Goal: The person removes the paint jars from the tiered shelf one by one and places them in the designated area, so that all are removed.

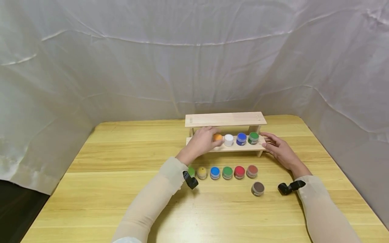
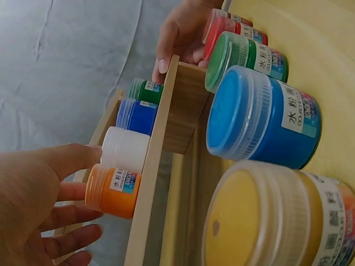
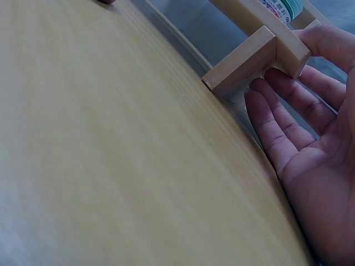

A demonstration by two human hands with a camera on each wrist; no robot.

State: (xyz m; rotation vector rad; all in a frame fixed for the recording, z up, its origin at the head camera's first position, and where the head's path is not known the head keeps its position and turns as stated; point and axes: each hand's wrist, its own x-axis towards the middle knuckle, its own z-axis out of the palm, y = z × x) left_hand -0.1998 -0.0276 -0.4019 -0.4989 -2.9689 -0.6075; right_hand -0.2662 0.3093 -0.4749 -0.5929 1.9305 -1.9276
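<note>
A two-tier wooden rack [image 1: 225, 118] stands toward the table's back. Along its lower shelf is a row of paint jars: orange [image 2: 113, 191], white [image 1: 228, 140], blue [image 1: 241, 139] and green [image 1: 253, 138]. My left hand [image 1: 203, 141] is at the orange jar on the left, with thumb and fingers extended around its lid, not curled tight. At the opposite end, my right hand [image 1: 281, 151] holds the lower shelf's edge. In the right wrist view its thumb lies against the board end [image 3: 294, 52] and its fingers reach beneath.
In front of the rack runs a row of paint jars: light green [image 1: 191, 171], partly hidden by the left wrist camera, yellow [image 1: 202, 172], light blue [image 1: 214, 172], green [image 1: 227, 172], red [image 1: 239, 172] and reddish brown [image 1: 252, 171]. A dark brown jar [image 1: 258, 188] sits nearer. Grey cloth [image 1: 194, 67] hangs behind.
</note>
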